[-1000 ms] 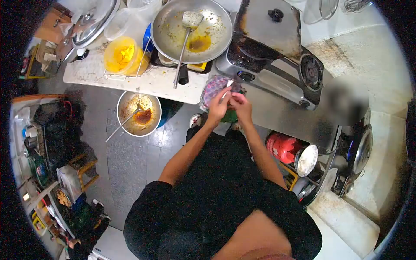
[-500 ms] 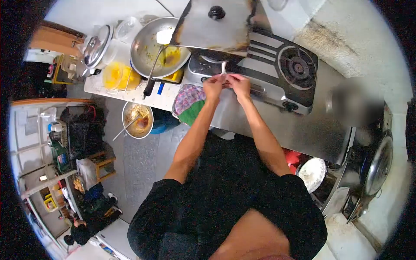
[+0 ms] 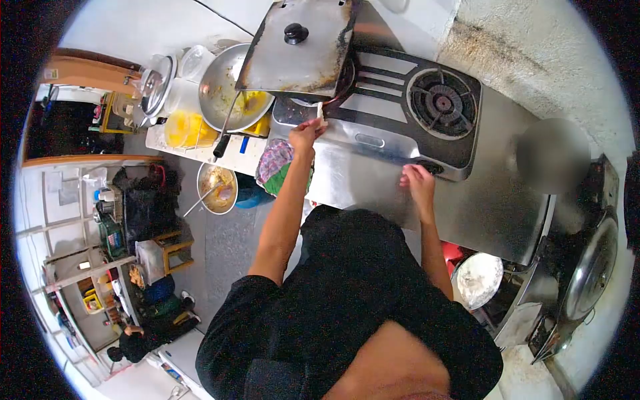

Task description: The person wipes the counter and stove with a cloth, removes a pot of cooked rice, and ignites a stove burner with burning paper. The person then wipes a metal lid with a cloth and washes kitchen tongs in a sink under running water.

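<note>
My left hand (image 3: 305,134) pinches a small pale strip (image 3: 320,115) at the front left of the gas stove (image 3: 383,100). The strip stands up from the fingertips, close below the square metal lid (image 3: 300,50) with its black knob. My right hand (image 3: 419,180) is near the stove's right control knob (image 3: 430,167), with its fingers curled; whether they hold anything is too small to tell. A purple patterned cloth and a green cloth (image 3: 280,180) lie at the counter edge, left of my left forearm.
At the left are a large metal pan (image 3: 217,87), a tub of yellow food (image 3: 183,129) and a lower bowl with a spoon (image 3: 218,189). A white-filled bowl (image 3: 479,280) is low at the right. Another person (image 3: 143,343) is at the far lower left.
My hands have parted. The right hand has moved right and down toward the stove's control knob, while the left keeps the pale strip. The camera view has shifted slightly.
</note>
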